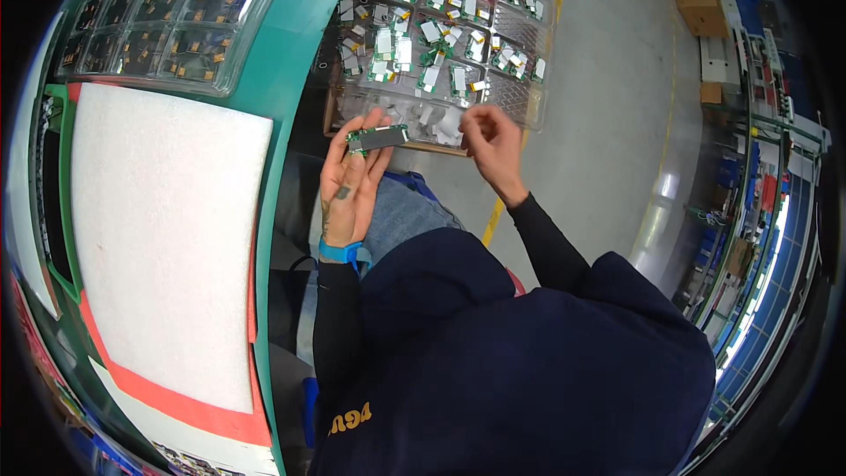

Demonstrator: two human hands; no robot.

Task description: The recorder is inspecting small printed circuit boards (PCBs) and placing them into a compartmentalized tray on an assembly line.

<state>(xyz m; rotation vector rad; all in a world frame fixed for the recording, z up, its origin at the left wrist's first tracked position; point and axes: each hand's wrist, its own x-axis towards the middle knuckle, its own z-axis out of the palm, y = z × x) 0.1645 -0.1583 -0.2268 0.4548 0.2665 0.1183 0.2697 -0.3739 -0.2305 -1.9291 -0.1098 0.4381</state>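
One left hand [349, 183] and one right hand [495, 148] are shown, with one circuit board [381, 138] held, one blue wristband [340, 253] worn and one white sheet [167, 238] laid out; dozens more boards [429, 78] cannot be counted exactly.

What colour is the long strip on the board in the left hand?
The strip is dark grey; it shows in the head view.

A worker's left hand [351, 189] is holding a grey-topped green circuit board [382, 137] by the near edge of a clear compartmented tray [508, 91], while the right hand [493, 145], fingers curled, is hovering by the tray's near right corner. A white foam sheet [167, 247] is lying left of the tray.
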